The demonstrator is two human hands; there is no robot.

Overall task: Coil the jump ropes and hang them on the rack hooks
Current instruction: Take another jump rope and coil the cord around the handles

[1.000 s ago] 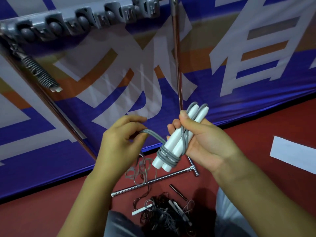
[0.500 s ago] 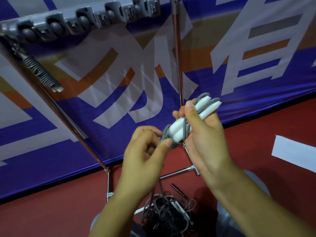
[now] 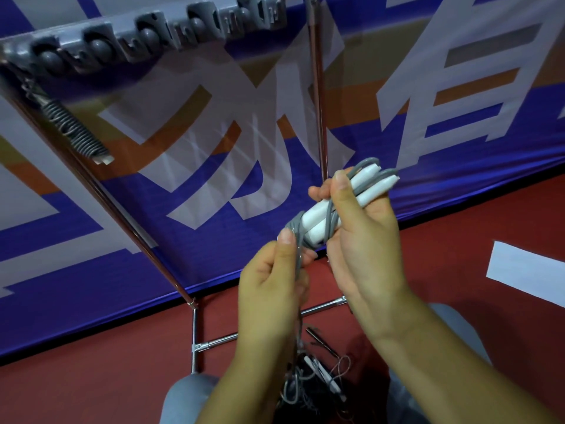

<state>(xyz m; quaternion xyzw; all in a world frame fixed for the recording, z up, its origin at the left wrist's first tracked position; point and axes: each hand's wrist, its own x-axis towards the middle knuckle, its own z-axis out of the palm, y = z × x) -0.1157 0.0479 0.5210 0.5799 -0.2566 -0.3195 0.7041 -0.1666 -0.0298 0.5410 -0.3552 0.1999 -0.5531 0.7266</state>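
Note:
My right hand grips the two white handles of a grey jump rope, held side by side and tilted up to the right, with grey cord wound around their lower part. My left hand pinches the loose grey cord just below the handles; the cord runs down between my hands to the floor. The grey rack bar with hooks spans the top left. One coiled grey rope hangs from its left end.
Chrome rack poles and a floor crossbar stand before a blue banner. A tangle of more ropes lies on the red floor between my knees. A white sheet lies at right.
My left hand swung from the left of the handles round to just under them, carrying the cord round them. My right hand lifted and tilted the handles further to the right.

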